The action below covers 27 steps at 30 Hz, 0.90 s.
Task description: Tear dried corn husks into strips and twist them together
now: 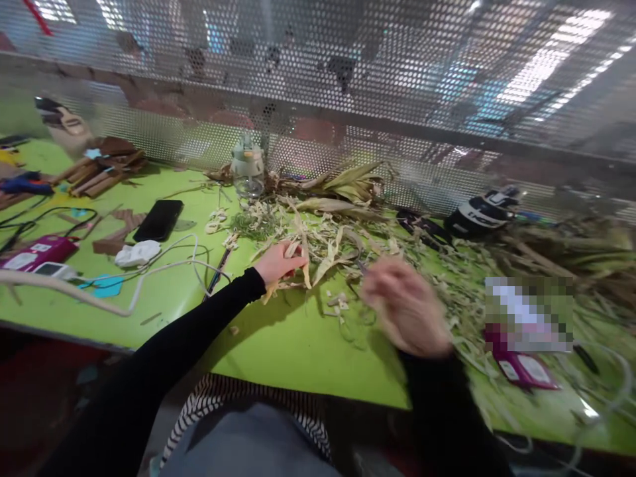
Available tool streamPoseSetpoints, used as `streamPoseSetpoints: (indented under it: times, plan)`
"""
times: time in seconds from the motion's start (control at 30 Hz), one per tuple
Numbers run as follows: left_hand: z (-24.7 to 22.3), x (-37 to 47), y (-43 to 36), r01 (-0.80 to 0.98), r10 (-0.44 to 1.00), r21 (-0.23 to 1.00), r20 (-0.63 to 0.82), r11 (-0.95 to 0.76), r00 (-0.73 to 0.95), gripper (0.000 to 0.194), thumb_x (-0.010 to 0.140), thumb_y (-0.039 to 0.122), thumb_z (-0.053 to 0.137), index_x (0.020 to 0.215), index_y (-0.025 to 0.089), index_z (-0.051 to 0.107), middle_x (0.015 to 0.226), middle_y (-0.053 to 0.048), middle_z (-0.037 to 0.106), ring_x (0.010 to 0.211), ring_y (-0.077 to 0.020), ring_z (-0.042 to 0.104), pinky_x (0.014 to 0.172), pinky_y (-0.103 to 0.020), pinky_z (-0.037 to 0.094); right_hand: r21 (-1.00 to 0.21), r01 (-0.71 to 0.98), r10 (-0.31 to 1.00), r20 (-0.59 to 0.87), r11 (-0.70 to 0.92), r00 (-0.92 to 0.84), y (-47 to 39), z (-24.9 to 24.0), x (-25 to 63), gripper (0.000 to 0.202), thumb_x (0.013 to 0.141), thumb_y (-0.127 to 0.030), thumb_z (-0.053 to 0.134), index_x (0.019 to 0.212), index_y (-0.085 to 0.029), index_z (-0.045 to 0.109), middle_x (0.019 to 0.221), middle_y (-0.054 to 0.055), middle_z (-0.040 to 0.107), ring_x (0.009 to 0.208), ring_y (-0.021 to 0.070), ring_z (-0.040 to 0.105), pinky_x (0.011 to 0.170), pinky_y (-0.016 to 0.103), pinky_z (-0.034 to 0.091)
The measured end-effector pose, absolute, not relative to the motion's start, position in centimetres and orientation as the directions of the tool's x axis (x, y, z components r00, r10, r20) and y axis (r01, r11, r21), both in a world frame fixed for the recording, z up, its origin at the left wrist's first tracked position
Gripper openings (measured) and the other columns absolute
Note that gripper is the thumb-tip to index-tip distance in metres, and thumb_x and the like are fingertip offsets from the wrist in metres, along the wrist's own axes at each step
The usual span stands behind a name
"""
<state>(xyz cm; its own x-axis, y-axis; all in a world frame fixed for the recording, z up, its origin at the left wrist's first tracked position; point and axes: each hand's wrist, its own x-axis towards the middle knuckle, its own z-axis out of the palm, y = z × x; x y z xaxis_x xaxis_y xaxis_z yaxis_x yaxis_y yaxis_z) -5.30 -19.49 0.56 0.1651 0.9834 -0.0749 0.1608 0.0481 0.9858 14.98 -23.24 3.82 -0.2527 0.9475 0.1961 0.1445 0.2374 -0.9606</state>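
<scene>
My left hand (281, 262) is closed in a pinch on a pale strip of dried husk (304, 255), which sticks up and hangs down from the fingertips. Over the table's front part, my right hand (405, 308) is smeared by motion. Its fingers look curled, but I cannot make out whether they hold anything. Just past both hands lies a heap of shredded husk strips (322, 232). A few small cut pieces (338, 301) lie on the green table (298, 351) between the hands. Longer dried leaves (352, 185) are piled behind the heap.
A black phone (159, 220), a white cable (142, 285) and a magenta device (42, 254) lie left. A clear bottle (247, 165) stands behind the heap. At right are a black bottle (481, 211) and another magenta device (529, 371). A perforated metal screen (318, 99) borders the table's back.
</scene>
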Motion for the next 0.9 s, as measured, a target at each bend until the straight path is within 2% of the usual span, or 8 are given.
streamPoseSetpoints:
  times: [0.07, 0.13, 0.3, 0.4, 0.53, 0.67, 0.73, 0.9]
  plan:
    - [0.7, -4.8, -20.1, 0.097, 0.973, 0.992, -0.104, 0.086, 0.206, 0.016, 0.076, 0.027, 0.061, 0.075, 0.018, 0.048, 0.051, 0.006, 0.050, 0.037, -0.0056, 0.042, 0.038, -0.017, 0.031, -0.992, 0.083, 0.969, 0.074, 0.096, -0.237, -22.5, 2.9, 13.5, 0.026, 0.078, -0.041, 0.067, 0.083, -0.017, 0.059, 0.067, -0.002, 0.058, 0.051, 0.0074, 0.049, 0.045, 0.020, 0.043]
    - [0.6, -4.6, -20.4, 0.104, 0.972, 0.991, -0.106, 0.085, 0.209, 0.018, 0.074, 0.028, 0.063, 0.073, 0.018, 0.048, 0.051, 0.007, 0.048, 0.038, -0.0065, 0.044, 0.038, -0.018, 0.032, -0.997, 0.070, 0.977, 0.018, 0.034, -0.214, -21.5, 1.9, 11.9, 0.031, 0.071, -0.042, 0.072, 0.078, -0.017, 0.055, 0.056, -0.007, 0.051, 0.044, 0.0051, 0.042, 0.040, 0.017, 0.035]
    - [-0.2, -4.5, -20.5, 0.319, 0.987, 0.942, 0.054, -0.101, 0.154, 0.015, 0.074, 0.028, 0.059, 0.083, 0.017, 0.056, 0.064, 0.004, 0.054, 0.054, -0.0102, 0.051, 0.052, -0.022, 0.041, -0.993, 0.115, 0.989, 0.021, 0.038, -0.143, -20.3, -0.3, 10.2, 0.037, 0.068, -0.044, 0.072, 0.088, -0.019, 0.054, 0.055, -0.009, 0.050, 0.041, 0.0055, 0.038, 0.038, 0.018, 0.028]
    - [-0.2, -4.4, -20.7, 0.364, 0.981, 0.916, 0.125, -0.171, 0.146, 0.013, 0.073, 0.025, 0.059, 0.082, 0.017, 0.056, 0.067, 0.003, 0.055, 0.060, -0.0111, 0.050, 0.058, -0.023, 0.041, -0.992, 0.115, 0.993, 0.044, 0.057, -0.108, -20.3, -0.6, 10.6, 0.033, 0.068, -0.045, 0.072, 0.080, -0.018, 0.057, 0.059, -0.007, 0.052, 0.045, 0.0064, 0.040, 0.041, 0.020, 0.031]
    - [0.9, -4.6, -20.8, -0.051, 0.972, 0.995, -0.072, 0.085, 0.223, 0.018, 0.076, 0.028, 0.056, 0.089, 0.015, 0.055, 0.072, 0.000, 0.058, 0.052, -0.0074, 0.045, 0.049, -0.020, 0.036, -0.992, 0.058, 0.993, 0.109, 0.111, -0.038, -20.3, -0.1, 11.5, 0.030, 0.069, -0.046, 0.070, 0.075, -0.020, 0.055, 0.067, -0.005, 0.054, 0.056, 0.0087, 0.047, 0.053, 0.021, 0.040]
    - [2.1, -5.1, -20.5, -0.461, 0.943, 0.830, -0.218, 0.315, 0.252, 0.025, 0.083, 0.028, 0.040, 0.084, 0.012, 0.059, 0.073, -0.003, 0.057, 0.053, -0.0063, 0.046, 0.049, -0.018, 0.037, -0.993, -0.080, 0.992, 0.095, 0.088, -0.088, -20.6, 0.3, 12.3, 0.031, 0.071, -0.049, 0.068, 0.075, -0.023, 0.052, 0.072, -0.004, 0.055, 0.061, 0.0099, 0.051, 0.060, 0.022, 0.045]
    - [2.3, -5.1, -20.5, -0.523, 0.942, 0.785, -0.244, 0.332, 0.231, 0.024, 0.082, 0.021, 0.037, 0.079, 0.013, 0.059, 0.071, -0.002, 0.055, 0.053, -0.0062, 0.045, 0.051, -0.018, 0.038, -0.993, -0.113, 0.980, 0.067, 0.047, -0.185, -21.1, 0.0, 12.2, 0.029, 0.070, -0.044, 0.071, 0.075, -0.023, 0.053, 0.074, -0.003, 0.056, 0.064, 0.0101, 0.053, 0.063, 0.023, 0.046]
    - [1.2, -4.1, -20.9, -0.462, 0.983, 0.867, -0.162, 0.184, 0.088, 0.011, 0.079, 0.015, 0.048, 0.084, 0.017, 0.057, 0.074, 0.002, 0.054, 0.052, -0.0050, 0.042, 0.050, -0.019, 0.037, -0.999, 0.003, 0.920, 0.039, 0.044, -0.391, -22.4, -1.2, 10.7, 0.021, 0.073, -0.038, 0.070, 0.074, -0.021, 0.058, 0.073, -0.003, 0.058, 0.063, 0.0100, 0.054, 0.063, 0.025, 0.048]
